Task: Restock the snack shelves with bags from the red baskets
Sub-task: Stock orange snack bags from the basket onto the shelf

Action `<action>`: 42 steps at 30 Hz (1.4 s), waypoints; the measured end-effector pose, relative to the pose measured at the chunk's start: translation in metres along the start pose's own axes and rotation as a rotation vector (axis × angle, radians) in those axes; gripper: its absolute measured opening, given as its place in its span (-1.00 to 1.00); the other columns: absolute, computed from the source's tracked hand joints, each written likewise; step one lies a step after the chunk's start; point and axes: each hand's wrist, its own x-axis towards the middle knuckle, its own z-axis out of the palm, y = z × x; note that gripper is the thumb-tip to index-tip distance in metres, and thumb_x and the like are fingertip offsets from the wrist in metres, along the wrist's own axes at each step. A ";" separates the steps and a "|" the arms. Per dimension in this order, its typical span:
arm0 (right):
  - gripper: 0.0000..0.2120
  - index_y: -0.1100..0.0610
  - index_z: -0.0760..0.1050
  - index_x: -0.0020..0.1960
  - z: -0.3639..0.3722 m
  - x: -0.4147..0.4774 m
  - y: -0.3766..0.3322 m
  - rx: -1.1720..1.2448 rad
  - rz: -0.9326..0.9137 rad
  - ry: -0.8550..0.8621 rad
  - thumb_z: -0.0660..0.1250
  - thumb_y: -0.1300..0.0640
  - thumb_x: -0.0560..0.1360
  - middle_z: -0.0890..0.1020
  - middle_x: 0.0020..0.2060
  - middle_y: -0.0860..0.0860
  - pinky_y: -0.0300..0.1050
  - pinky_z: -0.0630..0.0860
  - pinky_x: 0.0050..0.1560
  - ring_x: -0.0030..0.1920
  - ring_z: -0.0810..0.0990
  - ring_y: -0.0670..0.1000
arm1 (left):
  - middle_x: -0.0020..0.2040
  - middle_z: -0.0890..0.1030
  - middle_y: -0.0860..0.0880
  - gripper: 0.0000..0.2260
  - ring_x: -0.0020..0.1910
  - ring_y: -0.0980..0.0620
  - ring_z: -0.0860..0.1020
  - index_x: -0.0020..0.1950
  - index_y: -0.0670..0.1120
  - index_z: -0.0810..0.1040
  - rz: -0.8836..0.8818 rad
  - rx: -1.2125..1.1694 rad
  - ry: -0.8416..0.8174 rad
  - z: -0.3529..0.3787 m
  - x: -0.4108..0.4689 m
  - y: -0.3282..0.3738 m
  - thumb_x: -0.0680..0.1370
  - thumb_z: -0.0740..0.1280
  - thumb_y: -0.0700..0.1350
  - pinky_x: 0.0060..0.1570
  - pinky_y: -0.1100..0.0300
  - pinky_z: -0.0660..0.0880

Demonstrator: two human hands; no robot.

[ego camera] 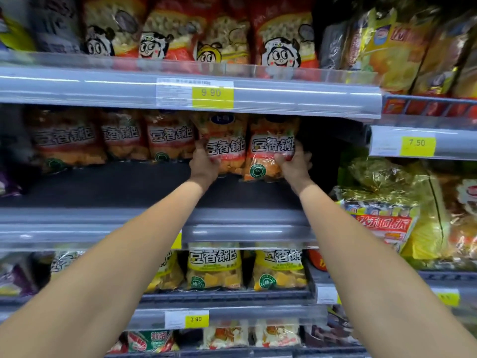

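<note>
Two orange snack bags stand side by side at the front of the dark middle shelf (144, 187). My left hand (204, 165) grips the lower left edge of the left orange bag (224, 140). My right hand (295, 164) grips the lower right corner of the right orange bag (271, 148). Both arms reach up and forward. Three more orange bags (121, 135) of the same kind stand further back on the left of this shelf. No red basket is in view.
The shelf above holds red popcorn-style bags (178, 29) behind a clear rail, with a 9.90 tag (211, 93). Below are yellow bags (214, 270) of a similar snack. Gold and yellow bags (392, 202) fill the right-hand bay. Bare dark shelf lies left of my hands.
</note>
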 end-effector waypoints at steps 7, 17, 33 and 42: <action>-0.26 0.05 0.11 0.53 -0.007 -0.013 -0.014 -0.160 0.055 0.061 0.41 -0.03 0.47 0.20 0.45 0.18 0.12 0.21 0.39 0.46 0.08 0.28 | 0.26 0.50 -0.16 -0.28 0.23 -0.14 0.50 0.28 -0.14 0.39 -0.140 -0.085 -0.066 -0.011 -0.016 0.007 0.21 0.57 0.03 0.27 -0.05 0.44; -0.35 0.15 0.35 0.35 -0.020 -0.091 -0.048 -0.109 0.014 0.079 0.44 -0.17 0.41 0.51 0.25 0.14 0.07 0.41 0.28 0.29 0.44 0.19 | 0.43 0.35 -0.13 -0.21 0.39 -0.15 0.35 0.53 -0.10 0.12 -0.083 -0.086 -0.181 -0.048 -0.101 0.054 0.44 0.49 -0.03 0.28 0.11 0.36; -0.70 0.19 0.46 0.21 -0.002 -0.296 -0.033 -0.018 0.035 0.045 0.32 0.06 0.55 0.54 -0.08 -0.01 -0.09 0.48 0.03 -0.03 0.52 -0.02 | 0.38 0.43 -0.08 -0.44 0.22 0.00 0.47 0.47 -0.13 0.27 -0.106 -0.112 -0.339 -0.144 -0.264 0.003 0.53 0.39 -0.02 0.15 0.16 0.43; -0.91 0.12 0.43 0.08 0.047 -0.414 0.097 -0.089 0.374 -0.142 0.26 0.16 0.58 0.56 -0.03 0.09 -0.09 0.44 -0.02 -0.08 0.52 0.04 | 0.26 0.50 -0.21 -0.58 0.18 -0.10 0.50 0.36 -0.25 0.37 -0.442 -0.017 -0.561 -0.153 -0.356 -0.142 0.56 0.36 -0.14 0.15 0.20 0.39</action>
